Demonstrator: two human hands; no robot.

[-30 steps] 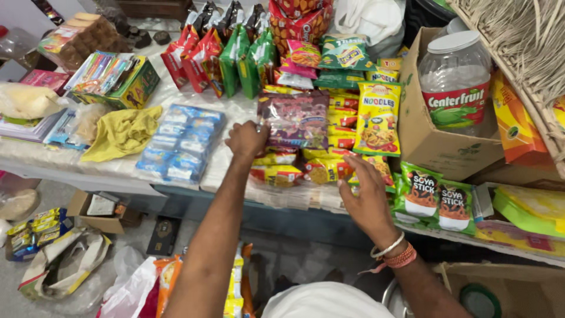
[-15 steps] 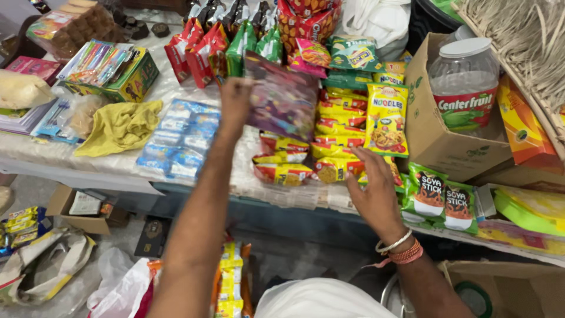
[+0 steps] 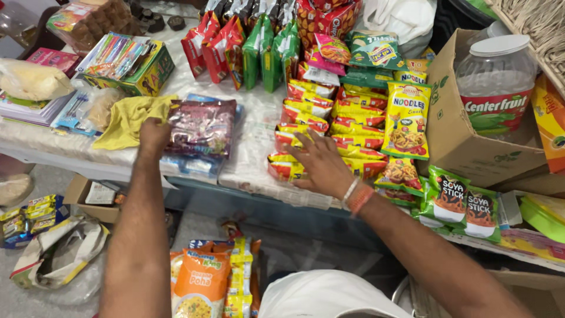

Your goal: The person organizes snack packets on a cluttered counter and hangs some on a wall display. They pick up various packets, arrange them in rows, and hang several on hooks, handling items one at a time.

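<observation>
1. While gripping the purple snack packet bundle point(image 3: 202, 126) at its left edge, left hand point(image 3: 153, 136) sits with fingers curled round the bundle; fingertips hidden under it, so exact pinch cannot be told.
2. Bundle position: on top of the blue packet stack point(image 3: 194, 165) near the table's front edge, just right of the yellow cloth point(image 3: 126, 121). Long axis roughly left-right across the view, slightly tilted.
3. Key relation: bundle extends to the right from the left hand's fingers, towards the right hand but well apart from it. Left hand clearly the nearer one, already in contact.
4. Right hand point(image 3: 322, 165): palm down, fingers spread flat, resting on the rows of red-and-yellow packets point(image 3: 312, 126). Pressing on them, not pinching anything. Bangles at the wrist.
5. Nearby right: yellow noodle packet point(image 3: 406, 121) just beyond the right fingertips, green snack-stick packets point(image 3: 465, 203) towards the front edge, cardboard box point(image 3: 465, 138) holding a clear plastic jar point(image 3: 497, 76).
6. Back of table: upright red and green pouches point(image 3: 247, 47); a green box of pens point(image 3: 126, 62) at back left.
7. Below table edge: orange packets point(image 3: 203, 282) hanging or stacked, small carton point(image 3: 94, 197) on the floor.
</observation>
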